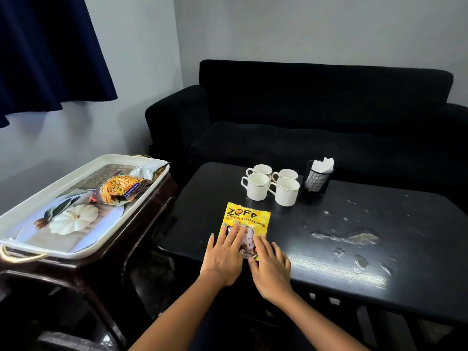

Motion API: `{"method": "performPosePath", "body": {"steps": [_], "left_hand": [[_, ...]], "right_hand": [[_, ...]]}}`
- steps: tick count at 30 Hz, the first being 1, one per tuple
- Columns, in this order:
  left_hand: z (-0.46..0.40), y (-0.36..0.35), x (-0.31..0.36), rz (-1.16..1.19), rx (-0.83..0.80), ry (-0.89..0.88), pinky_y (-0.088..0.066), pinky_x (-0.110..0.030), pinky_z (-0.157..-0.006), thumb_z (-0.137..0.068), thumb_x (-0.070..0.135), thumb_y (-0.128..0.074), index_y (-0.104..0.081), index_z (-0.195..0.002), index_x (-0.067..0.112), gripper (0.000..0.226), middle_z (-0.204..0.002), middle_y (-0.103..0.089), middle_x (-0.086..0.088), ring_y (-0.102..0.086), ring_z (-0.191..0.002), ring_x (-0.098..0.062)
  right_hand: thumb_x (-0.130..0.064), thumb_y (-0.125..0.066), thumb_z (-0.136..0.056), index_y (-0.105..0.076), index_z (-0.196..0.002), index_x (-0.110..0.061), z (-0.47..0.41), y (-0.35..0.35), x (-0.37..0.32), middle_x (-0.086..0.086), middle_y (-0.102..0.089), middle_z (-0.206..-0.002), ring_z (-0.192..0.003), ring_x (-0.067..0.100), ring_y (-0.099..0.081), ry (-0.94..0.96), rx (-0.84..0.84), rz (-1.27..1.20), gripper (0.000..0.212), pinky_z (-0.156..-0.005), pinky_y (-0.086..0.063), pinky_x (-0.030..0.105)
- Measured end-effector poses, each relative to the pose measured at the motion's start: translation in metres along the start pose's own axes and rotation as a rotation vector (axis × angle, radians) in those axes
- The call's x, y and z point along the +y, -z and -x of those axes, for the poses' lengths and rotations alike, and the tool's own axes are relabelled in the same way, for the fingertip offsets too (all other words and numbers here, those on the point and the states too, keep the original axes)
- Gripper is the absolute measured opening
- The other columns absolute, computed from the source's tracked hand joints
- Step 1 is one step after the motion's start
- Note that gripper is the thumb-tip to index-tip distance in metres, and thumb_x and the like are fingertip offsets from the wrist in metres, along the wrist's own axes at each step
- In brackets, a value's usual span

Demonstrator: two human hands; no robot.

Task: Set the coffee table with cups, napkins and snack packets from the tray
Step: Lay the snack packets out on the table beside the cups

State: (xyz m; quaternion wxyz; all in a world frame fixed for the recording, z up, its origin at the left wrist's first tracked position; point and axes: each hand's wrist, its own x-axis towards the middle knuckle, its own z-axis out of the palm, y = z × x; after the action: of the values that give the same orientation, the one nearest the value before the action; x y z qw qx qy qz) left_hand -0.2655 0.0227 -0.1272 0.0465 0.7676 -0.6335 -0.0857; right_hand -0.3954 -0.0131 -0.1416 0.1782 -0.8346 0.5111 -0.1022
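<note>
A yellow soya chunks packet with black lettering lies on the glossy black coffee table, beside four white cups and a black mesh napkin holder, while the white tray shows a pale pumpkin print.

On the yellow packet lying flat on the tabletop under my hands, I read "ZOFF" in big dark letters, "SOYA CHUNKS" beneath it. The printing on the orange packet, far left on the tray, is too small to read.
</note>
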Motion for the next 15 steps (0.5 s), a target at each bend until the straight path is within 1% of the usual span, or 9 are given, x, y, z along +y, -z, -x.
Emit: {"method": "performPosePath", "body": {"steps": [8, 15], "left_hand": [[-0.025, 0.011, -0.024, -0.003, -0.034, -0.021, 0.000, -0.047, -0.119, -0.103, 0.032, -0.021, 0.015, -0.149, 0.031, 0.059, -0.157, 0.020, 0.011, 0.016, -0.147, -0.018], [-0.042, 0.015, -0.037, -0.017, -0.050, -0.029, -0.003, -0.046, -0.120, -0.103, 0.032, -0.023, 0.014, -0.149, 0.031, 0.060, -0.158, 0.018, 0.010, 0.012, -0.148, -0.019]], "right_hand": [[-0.043, -0.033, -0.097, -0.004, -0.150, -0.031, -0.028, -0.010, -0.016, -0.009, -0.002, -0.160, -0.146, 0.022, -0.005, -0.009, -0.013, -0.035, 0.061, -0.116, -0.005, 0.046], [-0.040, -0.035, -0.096, -0.007, -0.150, -0.034, -0.047, -0.009, -0.016, -0.011, -0.003, -0.160, -0.146, 0.020, -0.003, 0.011, -0.043, -0.072, 0.060, -0.116, -0.003, 0.045]]}}
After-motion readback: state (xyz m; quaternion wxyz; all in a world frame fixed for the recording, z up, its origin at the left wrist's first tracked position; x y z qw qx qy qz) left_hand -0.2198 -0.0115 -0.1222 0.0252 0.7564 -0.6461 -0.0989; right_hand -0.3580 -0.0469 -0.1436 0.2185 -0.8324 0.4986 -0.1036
